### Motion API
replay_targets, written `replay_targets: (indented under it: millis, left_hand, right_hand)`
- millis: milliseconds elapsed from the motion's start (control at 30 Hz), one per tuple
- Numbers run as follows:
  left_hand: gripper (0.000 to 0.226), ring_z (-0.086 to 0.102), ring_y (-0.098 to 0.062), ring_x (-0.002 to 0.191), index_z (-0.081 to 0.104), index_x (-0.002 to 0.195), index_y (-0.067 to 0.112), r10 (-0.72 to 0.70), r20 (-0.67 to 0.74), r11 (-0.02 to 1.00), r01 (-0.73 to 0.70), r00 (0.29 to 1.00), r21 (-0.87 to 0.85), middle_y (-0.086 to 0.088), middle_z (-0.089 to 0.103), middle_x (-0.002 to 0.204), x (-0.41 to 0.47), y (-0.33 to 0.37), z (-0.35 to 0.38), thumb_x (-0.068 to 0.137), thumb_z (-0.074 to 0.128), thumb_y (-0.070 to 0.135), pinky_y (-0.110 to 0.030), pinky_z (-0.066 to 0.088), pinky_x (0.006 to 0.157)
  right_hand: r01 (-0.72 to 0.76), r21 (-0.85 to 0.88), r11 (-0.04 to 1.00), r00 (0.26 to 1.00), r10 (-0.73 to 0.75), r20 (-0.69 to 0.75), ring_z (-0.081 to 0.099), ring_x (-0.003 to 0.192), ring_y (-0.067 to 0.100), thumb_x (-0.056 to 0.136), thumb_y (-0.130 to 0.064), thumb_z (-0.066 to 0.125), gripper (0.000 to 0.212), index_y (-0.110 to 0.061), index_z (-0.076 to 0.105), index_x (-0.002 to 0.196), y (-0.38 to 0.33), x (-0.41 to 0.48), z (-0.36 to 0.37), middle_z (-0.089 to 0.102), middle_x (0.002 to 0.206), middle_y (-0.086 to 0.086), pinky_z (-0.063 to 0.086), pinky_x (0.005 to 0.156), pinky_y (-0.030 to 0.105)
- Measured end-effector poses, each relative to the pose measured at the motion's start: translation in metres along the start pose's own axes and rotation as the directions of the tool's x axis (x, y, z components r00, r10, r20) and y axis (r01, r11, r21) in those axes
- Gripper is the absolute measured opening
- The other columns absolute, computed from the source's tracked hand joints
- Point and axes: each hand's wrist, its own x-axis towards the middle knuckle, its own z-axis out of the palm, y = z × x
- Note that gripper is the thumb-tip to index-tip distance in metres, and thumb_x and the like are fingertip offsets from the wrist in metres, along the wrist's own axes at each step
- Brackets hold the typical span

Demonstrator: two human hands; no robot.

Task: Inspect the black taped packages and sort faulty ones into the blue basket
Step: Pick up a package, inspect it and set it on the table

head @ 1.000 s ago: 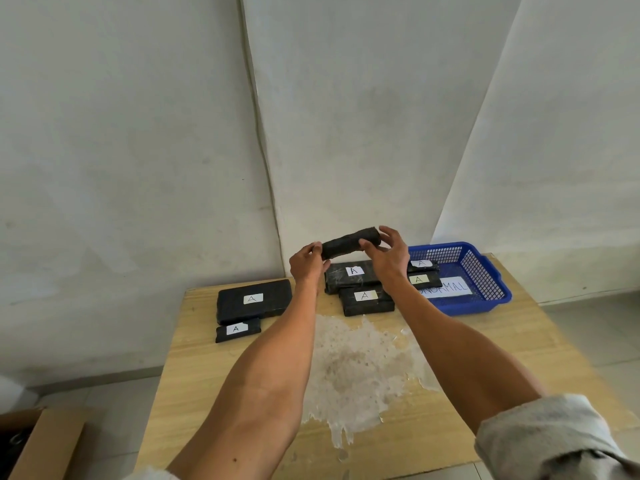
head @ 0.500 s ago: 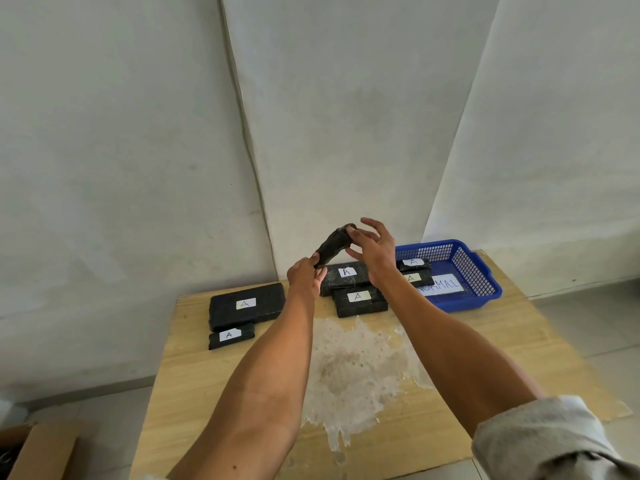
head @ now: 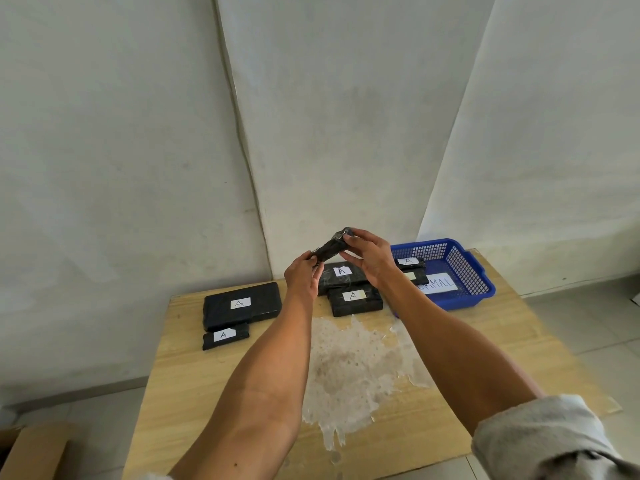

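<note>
A small black taped package (head: pixel 330 248) is held in the air above the table's far side, tilted with its right end up. My left hand (head: pixel 303 276) pinches its lower left end and my right hand (head: pixel 367 256) grips its upper right end. Below it lie two black packages (head: pixel 355 299) with white "A" labels. Two more black packages (head: pixel 412 270) sit in the blue basket (head: pixel 465 271) at the far right, on a white paper sign. A large black package (head: pixel 242 304) and a small one (head: pixel 225 336) lie at the far left.
The wooden table (head: pixel 485 358) has a pale peeled patch (head: pixel 349 368) in its middle. White walls stand close behind the table. A cardboard box (head: pixel 31 455) stands on the floor at the lower left.
The held package has turned from nearly level to steeply tilted, its right end raised. Both hands have stayed on it; the camera view shifted slightly.
</note>
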Motion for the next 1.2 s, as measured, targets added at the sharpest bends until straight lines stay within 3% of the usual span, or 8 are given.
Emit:
replay_targets:
  millis: [167,533,633,767,933,1033,1133,1200]
  left_hand:
    - [0.025,0.065,-0.036,0.112,0.065,0.112,-0.003,0.016,0.015,1.000,-0.016,1.000,0.003,-0.021,0.065,0.111,0.001,0.000,0.001,0.091,0.056,-0.015,-0.029,0.060,0.075]
    - [0.027,0.063,-0.031,0.115,0.065,0.108,0.009,0.096,-0.010,0.982,-0.093,0.995,0.165,-0.019,0.062,0.127,0.008,0.001,0.000,0.089,0.063,-0.011,-0.037,0.058,0.092]
    - [0.045,0.061,-0.030,0.119,0.060,0.126,0.010,0.119,-0.028,0.967,-0.109,0.993,0.231,-0.013,0.061,0.126,0.007,0.003,-0.004,0.085,0.076,0.002,-0.038,0.055,0.098]
    - [0.013,0.065,-0.026,0.109,0.066,0.093,0.008,0.104,-0.014,0.959,-0.096,0.995,0.267,-0.009,0.068,0.101,0.003,0.002,-0.006,0.085,0.077,0.005,-0.036,0.054,0.099]
    - [0.028,0.066,-0.026,0.106,0.068,0.106,0.001,0.081,-0.028,0.964,-0.071,0.996,0.256,-0.015,0.069,0.112,0.008,-0.007,-0.011,0.083,0.080,0.010,-0.034,0.060,0.087]
    - [0.028,0.068,-0.030,0.102,0.065,0.104,0.005,0.094,-0.098,0.971,-0.070,0.991,0.230,-0.021,0.068,0.114,0.014,-0.016,-0.013,0.081,0.077,-0.005,-0.034,0.061,0.079]
    - [0.032,0.067,-0.033,0.106,0.066,0.111,-0.003,0.050,-0.063,0.972,-0.034,0.997,0.234,-0.022,0.068,0.115,0.016,-0.027,-0.011,0.082,0.072,-0.011,-0.042,0.060,0.088]
    - [0.032,0.067,-0.034,0.107,0.065,0.114,-0.005,0.044,-0.047,0.965,-0.030,0.998,0.262,-0.021,0.069,0.112,0.016,-0.037,-0.007,0.083,0.070,-0.012,-0.041,0.059,0.089]
  right_hand:
    - [0.001,0.011,1.000,1.000,-0.001,0.008,0.073,0.101,0.026,0.090,-0.001,0.069,0.016,-0.005,0.071,0.106,0.001,0.002,-0.003,0.074,0.108,0.019,0.061,0.085,0.038]
    - [0.018,0.025,1.000,0.997,-0.016,-0.070,0.073,0.098,0.025,0.094,0.000,0.064,0.024,-0.008,0.069,0.116,0.009,0.001,-0.009,0.072,0.110,0.017,0.062,0.079,0.033]
    - [0.058,-0.080,0.995,0.990,-0.068,-0.120,0.073,0.099,0.026,0.100,-0.008,0.059,0.023,-0.017,0.070,0.118,0.009,0.001,-0.012,0.072,0.112,0.011,0.063,0.078,0.034]
    - [0.031,-0.128,0.991,0.982,-0.055,-0.182,0.072,0.102,0.026,0.093,-0.030,0.070,0.016,-0.016,0.074,0.100,0.013,0.002,-0.021,0.072,0.109,0.013,0.062,0.080,0.035]
    - [0.031,-0.308,0.951,0.975,-0.096,-0.199,0.071,0.095,0.020,0.086,-0.013,0.078,0.042,-0.015,0.065,0.125,0.022,0.002,-0.038,0.070,0.107,0.005,0.062,0.078,0.029]
    - [0.030,-0.525,0.851,0.974,-0.142,-0.175,0.069,0.102,0.022,0.083,-0.014,0.081,0.042,-0.020,0.069,0.123,0.031,0.004,-0.054,0.069,0.114,0.005,0.060,0.087,0.034]
    - [0.041,-0.752,0.658,0.973,-0.196,-0.119,0.063,0.096,0.016,0.080,-0.023,0.083,0.050,-0.022,0.067,0.127,0.032,-0.006,-0.065,0.066,0.109,-0.001,0.052,0.081,0.021]
    - [0.083,-0.876,0.475,0.974,-0.226,-0.031,0.060,0.104,0.019,0.076,-0.028,0.087,0.060,-0.019,0.064,0.131,0.034,-0.009,-0.075,0.063,0.115,0.000,0.049,0.087,0.026]
